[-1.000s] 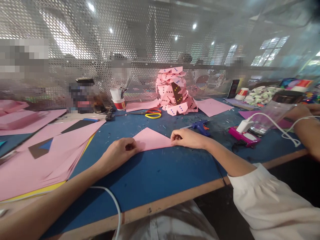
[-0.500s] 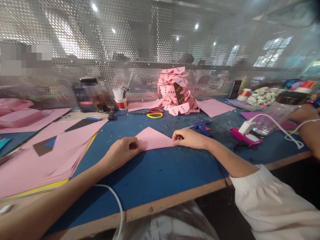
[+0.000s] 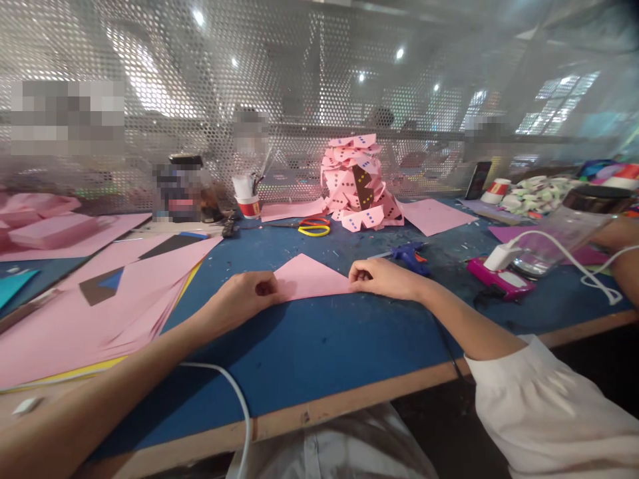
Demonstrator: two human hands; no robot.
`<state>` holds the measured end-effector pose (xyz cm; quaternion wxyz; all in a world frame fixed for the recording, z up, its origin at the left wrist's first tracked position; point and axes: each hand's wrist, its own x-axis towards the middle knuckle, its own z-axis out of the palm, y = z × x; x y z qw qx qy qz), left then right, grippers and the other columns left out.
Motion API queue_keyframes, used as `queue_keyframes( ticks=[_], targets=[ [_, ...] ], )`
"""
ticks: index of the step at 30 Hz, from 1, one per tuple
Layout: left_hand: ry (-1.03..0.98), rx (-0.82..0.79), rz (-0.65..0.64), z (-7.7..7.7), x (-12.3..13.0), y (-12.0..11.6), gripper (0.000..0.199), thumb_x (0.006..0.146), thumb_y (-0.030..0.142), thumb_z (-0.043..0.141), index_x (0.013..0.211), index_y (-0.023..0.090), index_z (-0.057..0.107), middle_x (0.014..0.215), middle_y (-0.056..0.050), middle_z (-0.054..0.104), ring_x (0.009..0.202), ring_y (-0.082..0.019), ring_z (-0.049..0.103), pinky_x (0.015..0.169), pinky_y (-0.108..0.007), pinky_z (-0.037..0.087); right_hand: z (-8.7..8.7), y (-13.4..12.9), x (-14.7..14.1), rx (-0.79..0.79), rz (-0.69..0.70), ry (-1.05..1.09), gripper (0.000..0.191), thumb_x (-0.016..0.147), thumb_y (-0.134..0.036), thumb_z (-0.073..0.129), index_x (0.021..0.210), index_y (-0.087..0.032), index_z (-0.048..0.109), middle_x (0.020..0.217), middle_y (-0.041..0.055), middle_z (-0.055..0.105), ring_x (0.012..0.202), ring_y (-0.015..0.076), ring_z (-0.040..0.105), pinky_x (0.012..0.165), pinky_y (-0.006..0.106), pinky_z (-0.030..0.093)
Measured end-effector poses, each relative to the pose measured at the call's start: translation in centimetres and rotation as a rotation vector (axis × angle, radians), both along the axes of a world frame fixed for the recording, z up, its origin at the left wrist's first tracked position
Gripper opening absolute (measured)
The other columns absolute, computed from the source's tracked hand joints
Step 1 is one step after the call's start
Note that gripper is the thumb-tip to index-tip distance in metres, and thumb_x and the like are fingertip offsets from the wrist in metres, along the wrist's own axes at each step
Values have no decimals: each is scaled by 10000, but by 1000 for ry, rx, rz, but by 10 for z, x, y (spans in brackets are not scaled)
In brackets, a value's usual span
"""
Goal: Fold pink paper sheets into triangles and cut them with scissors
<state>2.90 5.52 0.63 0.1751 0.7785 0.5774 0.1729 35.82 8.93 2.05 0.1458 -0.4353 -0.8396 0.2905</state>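
A pink paper triangle (image 3: pixel 310 279) lies on the blue table (image 3: pixel 319 352), its point facing away from me and its long edge nearest me. My left hand (image 3: pixel 247 293) pinches the left corner between thumb and curled fingers. The right corner is pinched the same way by my right hand (image 3: pixel 379 278). Just behind my right hand rests a blue glue gun (image 3: pixel 412 256). Scissors (image 3: pixel 314 227) with red and yellow handles lie beyond the triangle, in front of a tall pile of folded pink pieces (image 3: pixel 357 183) with dots on them.
Pink sheets (image 3: pixel 124 293) cover the left side. Paper cups (image 3: pixel 248 205) stand along the perforated screen. A magenta power strip (image 3: pixel 500 278) with a white cable and a clear jar (image 3: pixel 564 233) are at the right, by another person's arm (image 3: pixel 619 256). A white cable (image 3: pixel 234 392) crosses the front edge.
The whole view has shifted slightly, so things appear a little further right. Both hands keep their pinch on the triangle's corners, and the paper looks the same.
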Motion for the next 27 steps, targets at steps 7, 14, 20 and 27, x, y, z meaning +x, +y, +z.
queue_keyframes(
  ticks=[7, 14, 20, 27],
  targets=[
    [-17, -83, -26, 4, -23, 7, 296, 767, 513, 660, 748, 220, 692, 711, 21, 698, 716, -192, 638, 641, -247, 423, -1, 1, 1, -14, 8, 2, 138, 859, -333, 692, 892, -199, 683, 851, 15, 716, 769, 165, 623, 667, 263, 417],
    [28, -150, -25, 12, -40, 12, 335, 718, 558, 707, 784, 232, 735, 699, 22, 706, 696, -191, 636, 600, -233, 411, -1, 1, 1, -10, 9, -5, 157, 868, -349, 684, 893, -195, 684, 844, 19, 709, 765, 166, 616, 678, 270, 417],
    [72, -226, -21, 23, -43, 9, 326, 710, 567, 704, 783, 253, 752, 695, 25, 696, 701, -193, 617, 593, -232, 390, -1, 1, 1, -18, 11, -14, 181, 867, -368, 687, 900, -191, 687, 843, 20, 705, 769, 168, 615, 678, 269, 419],
    [93, -239, -53, 28, -48, 10, 274, 713, 523, 709, 755, 255, 750, 693, 19, 689, 687, -191, 608, 581, -236, 393, -1, 1, 1, -16, 7, -18, 171, 868, -360, 683, 889, -191, 687, 832, 19, 701, 754, 166, 601, 668, 268, 409]
  ],
)
